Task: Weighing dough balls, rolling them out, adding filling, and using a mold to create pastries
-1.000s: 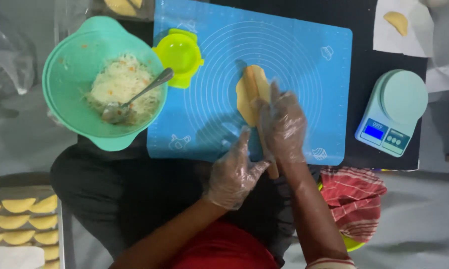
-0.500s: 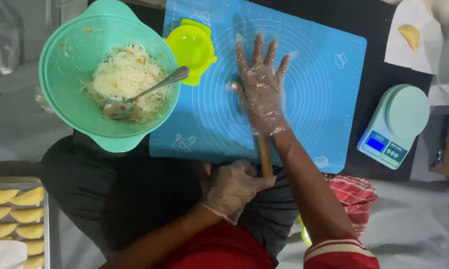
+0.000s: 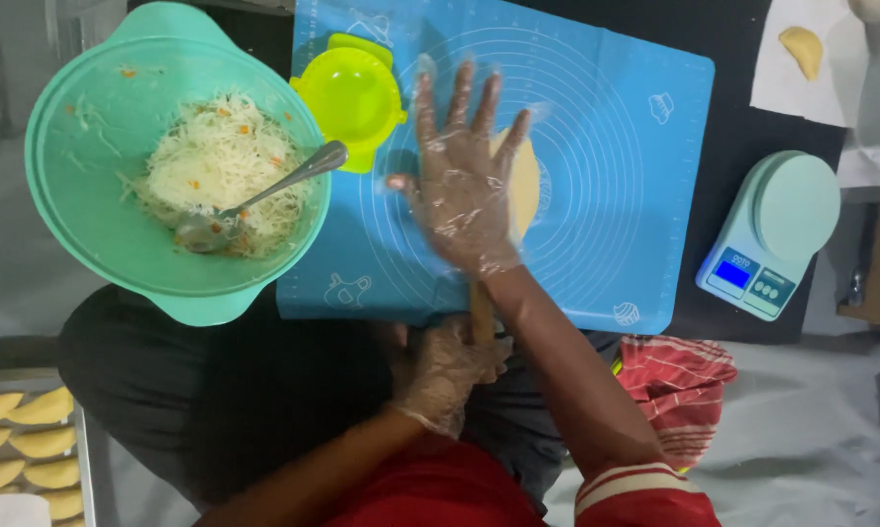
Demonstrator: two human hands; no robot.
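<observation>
**Flat palm on the rolling pin, dough beneath**

The right hand point(image 3: 464, 181), in a thin clear glove, lies flat with all fingers spread wide; it closes on nothing, only pressing palm-down over a wooden rolling pin point(image 3: 481, 310), of which a short length shows below the wrist. Under the palm and just to its right, a pale round of dough point(image 3: 526, 181) lies on the blue silicone mat point(image 3: 616, 146), near the middle of the mat's printed rings.

The left hand point(image 3: 447, 369), also gloved, sits at the near edge of the mat with its fingers curled about the near end of the rolling pin; how firmly that grip closes cannot be told, as the fingers hide the end of the pin.

Just left of the right hand's fingertips, a yellow-green hinged dumpling press point(image 3: 350, 96) rests open on the mat's upper left corner. Beside it stands a large mint-green bowl point(image 3: 69, 224) of shredded white filling point(image 3: 211, 161) flecked with orange, a metal spoon point(image 3: 264, 195) lying in it with the handle towards the press.

At the right, well apart from the hands, a small mint-green kitchen scale point(image 3: 777, 229) stands on the dark tabletop point(image 3: 733, 107). Above it a folded dumpling point(image 3: 804, 49) lies on white paper point(image 3: 777, 83). A red striped cloth point(image 3: 679, 385) lies by the right forearm. At lower left, a tray point(image 3: 81, 459) holds rows of finished dumplings point(image 3: 20, 439).
</observation>
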